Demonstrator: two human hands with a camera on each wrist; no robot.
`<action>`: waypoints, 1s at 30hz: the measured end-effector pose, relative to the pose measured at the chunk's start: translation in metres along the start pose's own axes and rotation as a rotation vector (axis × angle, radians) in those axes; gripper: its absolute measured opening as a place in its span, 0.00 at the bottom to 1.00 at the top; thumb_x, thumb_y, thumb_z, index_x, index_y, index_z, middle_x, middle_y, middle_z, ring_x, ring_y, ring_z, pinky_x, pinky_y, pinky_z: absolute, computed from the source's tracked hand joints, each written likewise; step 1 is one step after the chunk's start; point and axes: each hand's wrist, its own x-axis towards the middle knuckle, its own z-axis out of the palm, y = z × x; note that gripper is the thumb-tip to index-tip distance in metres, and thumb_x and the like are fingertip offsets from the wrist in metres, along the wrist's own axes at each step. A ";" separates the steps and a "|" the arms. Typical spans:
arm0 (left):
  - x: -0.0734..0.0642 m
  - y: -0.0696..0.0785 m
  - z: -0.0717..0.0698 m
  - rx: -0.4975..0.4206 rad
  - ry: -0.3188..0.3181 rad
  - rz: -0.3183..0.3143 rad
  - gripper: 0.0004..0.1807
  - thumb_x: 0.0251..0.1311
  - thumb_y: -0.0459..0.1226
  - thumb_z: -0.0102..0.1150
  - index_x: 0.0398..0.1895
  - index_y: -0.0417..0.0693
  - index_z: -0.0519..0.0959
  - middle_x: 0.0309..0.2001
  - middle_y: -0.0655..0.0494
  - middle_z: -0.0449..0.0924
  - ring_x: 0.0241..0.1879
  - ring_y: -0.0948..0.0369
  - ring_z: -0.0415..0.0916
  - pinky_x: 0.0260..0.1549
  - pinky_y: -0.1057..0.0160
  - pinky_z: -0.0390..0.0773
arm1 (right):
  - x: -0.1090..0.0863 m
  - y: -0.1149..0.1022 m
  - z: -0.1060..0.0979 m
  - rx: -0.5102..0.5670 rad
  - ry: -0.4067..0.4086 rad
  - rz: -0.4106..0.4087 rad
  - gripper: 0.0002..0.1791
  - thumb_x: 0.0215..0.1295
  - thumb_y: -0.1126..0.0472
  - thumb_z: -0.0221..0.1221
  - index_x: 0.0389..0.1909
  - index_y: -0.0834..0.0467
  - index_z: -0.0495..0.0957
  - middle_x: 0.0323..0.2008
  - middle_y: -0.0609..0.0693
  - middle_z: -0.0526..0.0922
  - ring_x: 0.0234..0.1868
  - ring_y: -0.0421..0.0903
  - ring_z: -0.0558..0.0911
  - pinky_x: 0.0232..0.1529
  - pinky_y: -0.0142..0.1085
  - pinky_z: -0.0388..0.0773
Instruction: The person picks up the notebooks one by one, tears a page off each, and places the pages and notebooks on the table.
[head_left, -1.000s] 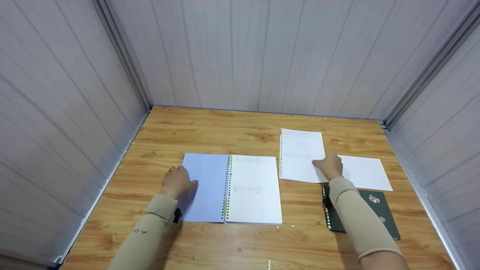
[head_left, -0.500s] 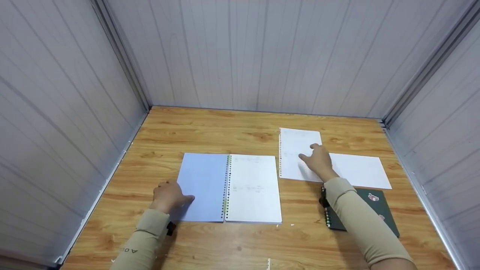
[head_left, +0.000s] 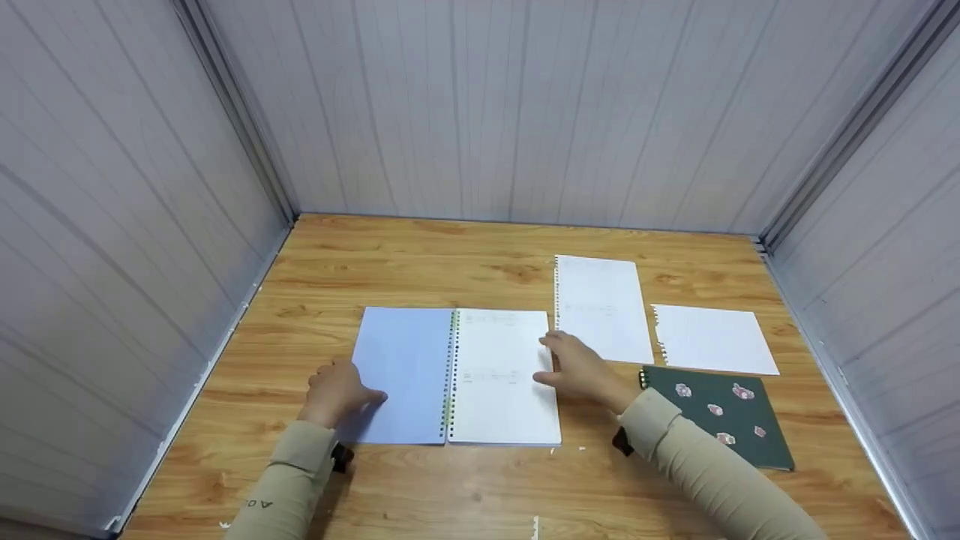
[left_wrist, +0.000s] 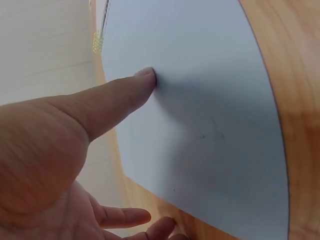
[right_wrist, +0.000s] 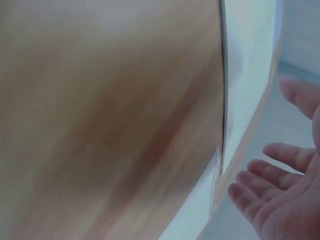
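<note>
A ring-bound notebook (head_left: 502,412) lies spread on the wooden table, its pale blue inside cover on the left and a white, faintly printed page on the right. At the cover's outer edge is my left hand (head_left: 336,394); in the left wrist view its thumb (left_wrist: 117,97) touches the blue cover (left_wrist: 200,40), the other fingers past the edge. My right hand (head_left: 581,369) hovers at the page's right edge, thumb and fingers spread, holding nothing. The right wrist view shows those fingers (right_wrist: 270,175) apart, beside the page (right_wrist: 245,80).
Behind the right hand lies a loose white sheet (head_left: 600,289) with a punched edge. Right of it is a smaller torn-edged sheet (head_left: 716,341). A dark green notebook (head_left: 739,420) with stickers sits in front of that. Paper scraps (head_left: 535,527) dot the near table. Walls stand on three sides.
My right hand has left the loose sheets and moved left and nearer, to the notebook page's right edge. The left hand has slid slightly left and nearer along the blue cover.
</note>
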 end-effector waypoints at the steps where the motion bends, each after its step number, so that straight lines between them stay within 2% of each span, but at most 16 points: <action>1: 0.001 0.000 0.000 -0.011 -0.002 -0.001 0.46 0.57 0.46 0.81 0.63 0.17 0.70 0.53 0.25 0.77 0.52 0.35 0.74 0.52 0.38 0.79 | -0.003 -0.004 0.004 -0.016 -0.025 -0.015 0.40 0.72 0.50 0.71 0.76 0.69 0.71 0.79 0.69 0.69 0.80 0.67 0.69 0.81 0.60 0.66; 4: 0.003 0.001 -0.001 -0.038 -0.014 -0.001 0.44 0.57 0.44 0.81 0.62 0.17 0.69 0.52 0.26 0.78 0.51 0.36 0.74 0.51 0.39 0.79 | -0.009 -0.012 0.014 -0.053 -0.082 -0.053 0.43 0.71 0.49 0.72 0.78 0.67 0.70 0.81 0.67 0.66 0.83 0.65 0.65 0.84 0.59 0.62; 10: 0.006 0.002 -0.003 -0.045 -0.031 -0.007 0.43 0.56 0.43 0.81 0.62 0.17 0.70 0.49 0.28 0.78 0.48 0.39 0.74 0.50 0.41 0.80 | -0.017 -0.018 0.029 -0.075 -0.127 -0.080 0.46 0.70 0.48 0.73 0.79 0.68 0.68 0.83 0.67 0.61 0.85 0.65 0.61 0.86 0.56 0.59; 15: 0.006 0.000 -0.003 -0.078 -0.012 -0.011 0.44 0.56 0.43 0.82 0.63 0.16 0.72 0.53 0.26 0.77 0.50 0.39 0.72 0.53 0.40 0.78 | -0.019 -0.018 0.033 -0.115 -0.145 -0.086 0.46 0.70 0.47 0.72 0.79 0.69 0.67 0.84 0.68 0.60 0.86 0.64 0.61 0.86 0.55 0.58; 18: 0.002 -0.002 -0.005 -0.125 -0.002 0.000 0.45 0.59 0.42 0.80 0.67 0.16 0.69 0.58 0.24 0.73 0.54 0.37 0.73 0.58 0.37 0.79 | -0.019 -0.021 0.034 -0.130 -0.152 -0.087 0.46 0.71 0.46 0.72 0.79 0.69 0.67 0.84 0.68 0.60 0.85 0.64 0.61 0.86 0.54 0.58; 21: -0.004 -0.002 -0.011 -0.207 0.016 0.048 0.46 0.62 0.39 0.76 0.72 0.17 0.63 0.64 0.20 0.70 0.62 0.32 0.74 0.66 0.32 0.77 | -0.020 -0.024 0.032 -0.128 -0.162 -0.072 0.46 0.71 0.46 0.72 0.79 0.68 0.67 0.84 0.67 0.60 0.86 0.64 0.60 0.86 0.55 0.58; 24: -0.012 0.000 -0.020 -0.300 0.019 0.126 0.46 0.62 0.34 0.73 0.75 0.20 0.58 0.70 0.18 0.68 0.70 0.28 0.71 0.72 0.30 0.73 | -0.020 -0.025 0.031 -0.121 -0.170 -0.053 0.46 0.71 0.46 0.72 0.80 0.67 0.67 0.84 0.66 0.59 0.86 0.62 0.60 0.86 0.55 0.57; 30: -0.034 0.014 -0.034 -0.420 -0.030 0.284 0.46 0.55 0.23 0.62 0.77 0.24 0.54 0.74 0.17 0.64 0.74 0.27 0.67 0.72 0.29 0.71 | -0.019 -0.022 0.031 -0.141 -0.163 -0.089 0.45 0.71 0.46 0.71 0.78 0.69 0.68 0.83 0.68 0.62 0.85 0.64 0.61 0.86 0.55 0.59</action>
